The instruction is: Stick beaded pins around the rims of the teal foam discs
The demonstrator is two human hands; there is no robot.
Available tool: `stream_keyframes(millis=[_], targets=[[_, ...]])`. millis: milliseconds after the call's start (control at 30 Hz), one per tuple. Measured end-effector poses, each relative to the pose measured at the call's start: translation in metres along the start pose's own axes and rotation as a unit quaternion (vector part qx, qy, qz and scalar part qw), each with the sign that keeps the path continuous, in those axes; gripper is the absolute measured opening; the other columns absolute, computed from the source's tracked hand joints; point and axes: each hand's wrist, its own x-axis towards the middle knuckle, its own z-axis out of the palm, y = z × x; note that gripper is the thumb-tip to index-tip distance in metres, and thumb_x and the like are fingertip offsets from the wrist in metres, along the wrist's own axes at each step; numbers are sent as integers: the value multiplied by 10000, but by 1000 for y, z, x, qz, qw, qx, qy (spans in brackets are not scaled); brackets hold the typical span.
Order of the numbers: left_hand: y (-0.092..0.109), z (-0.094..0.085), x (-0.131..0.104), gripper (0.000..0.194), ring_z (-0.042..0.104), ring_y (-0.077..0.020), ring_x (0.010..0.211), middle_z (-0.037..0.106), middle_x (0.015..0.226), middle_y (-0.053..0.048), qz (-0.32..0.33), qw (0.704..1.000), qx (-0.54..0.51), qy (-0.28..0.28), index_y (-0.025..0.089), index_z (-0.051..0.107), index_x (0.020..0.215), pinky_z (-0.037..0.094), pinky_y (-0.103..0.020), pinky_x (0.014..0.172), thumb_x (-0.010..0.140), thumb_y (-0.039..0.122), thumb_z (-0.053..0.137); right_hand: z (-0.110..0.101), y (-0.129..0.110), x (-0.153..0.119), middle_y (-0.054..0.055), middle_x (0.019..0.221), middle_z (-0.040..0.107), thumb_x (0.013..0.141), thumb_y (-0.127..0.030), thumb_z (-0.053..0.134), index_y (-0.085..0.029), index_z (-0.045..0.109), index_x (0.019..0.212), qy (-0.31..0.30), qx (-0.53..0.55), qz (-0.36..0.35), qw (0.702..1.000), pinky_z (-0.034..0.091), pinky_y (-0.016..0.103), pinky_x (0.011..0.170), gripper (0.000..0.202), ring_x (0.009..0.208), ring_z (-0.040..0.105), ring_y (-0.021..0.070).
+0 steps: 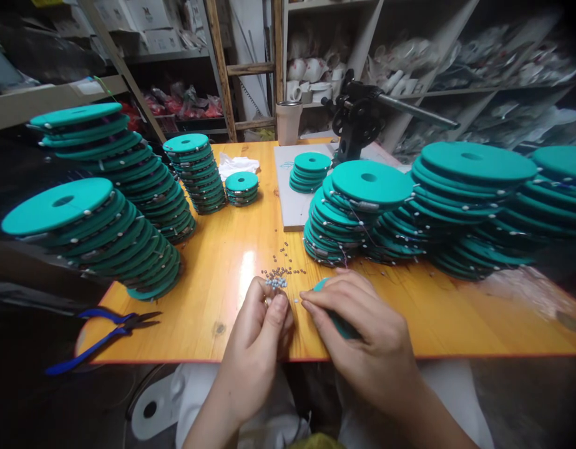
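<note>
Near the table's front edge my left hand [262,333] is closed, thumb pressed against the curled fingers; what it grips is hidden. Just beyond its fingertips lies a small cluster of pale blue beads [276,283], with brown beads [282,270] scattered behind. My right hand [362,318] is closed in a pinch, its thumb and forefinger tips together; anything between them is too small to make out. A tiny white bead [296,301] shows just left of those fingertips. Partly hidden under my right hand is a teal foam spool [346,325].
Stacked teal spools [91,231] wound with dark line stand left; more stacks [357,212] stand right. Blue-handled pliers [114,330] lie at the left front edge. Behind are a grey board [292,212], a black hand-lever machine [356,115], a cup [288,121] and crumpled tissue [238,164].
</note>
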Motion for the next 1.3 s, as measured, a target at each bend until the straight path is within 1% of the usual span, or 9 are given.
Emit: stream_keyframes(millis=[200, 300, 467, 667, 833, 900, 1033, 1133, 1300], targets=[[3, -1, -2, 332, 423, -90, 755, 451, 811, 25, -2, 982, 187, 25, 200, 437, 857, 381, -227, 710, 997, 502, 431, 0, 2, -1, 10, 788, 637, 859, -29, 672, -159, 690, 979, 15, 35, 6, 999, 457, 349, 833, 178, 768, 567, 113], [5, 0, -2, 324, 432, -110, 798, 468, 843, 16, 5, 975, 221, 27, 207, 439, 861, 388, -250, 757, 998, 500, 421, -1, 3, 0, -12, 789, 642, 868, -49, 675, -191, 692, 972, 0, 51, 14, 999, 437, 340, 823, 177, 747, 575, 98], [-1, 5, -4, 317, 407, -92, 677, 433, 745, 36, 52, 977, 162, 130, 210, 432, 847, 357, -215, 634, 973, 496, 491, -4, -1, -1, -20, 734, 577, 836, -62, 660, -167, 638, 789, -9, 16, 21, 1000, 392, 359, 854, 117, 719, 534, 101], [-8, 19, -6, 309, 343, -56, 516, 371, 627, 73, 127, 967, 69, 212, 214, 393, 834, 294, -172, 497, 946, 439, 573, -11, -2, -12, 18, 857, 545, 863, -113, 637, -179, 652, 826, -35, -28, -10, 999, 371, 289, 746, 77, 797, 501, 121], [3, 14, 1, 290, 274, -34, 420, 328, 597, 104, 137, 966, -46, 215, 246, 383, 886, 233, -135, 398, 915, 391, 633, -24, 6, -22, 40, 845, 533, 893, -89, 569, -167, 657, 853, -70, -85, -4, 994, 359, 284, 698, 125, 777, 468, 139], [5, 12, 3, 286, 261, -33, 408, 321, 577, 109, 131, 970, -53, 197, 246, 405, 886, 230, -134, 391, 901, 386, 653, -31, 8, -28, 59, 896, 568, 927, -170, 588, -177, 671, 983, -99, -122, 3, 988, 368, 307, 718, 101, 819, 481, 173], [1, 9, 2, 263, 252, -31, 414, 294, 545, 109, 99, 978, -26, 181, 225, 472, 880, 225, -146, 411, 885, 398, 669, -47, -2, -32, 52, 1007, 655, 961, -325, 593, -190, 604, 1244, -148, -167, -28, 974, 404, 353, 820, 314, 904, 503, 216], [-2, 7, -2, 237, 245, -29, 419, 309, 549, 105, 78, 981, -25, 178, 215, 527, 961, 214, -151, 419, 883, 392, 665, -65, -17, -12, 32, 1017, 679, 947, -255, 610, -177, 593, 1205, -125, -152, -78, 977, 422, 324, 843, 270, 915, 520, 192], [-4, 3, -3, 208, 286, -11, 435, 450, 653, 74, 75, 984, -43, 153, 206, 536, 971, 284, -151, 437, 902, 372, 641, -94, -14, 67, 66, 1040, 669, 928, -289, 658, -177, 629, 1128, 9, -261, -145, 954, 444, 343, 902, 232, 963, 548, 207]])
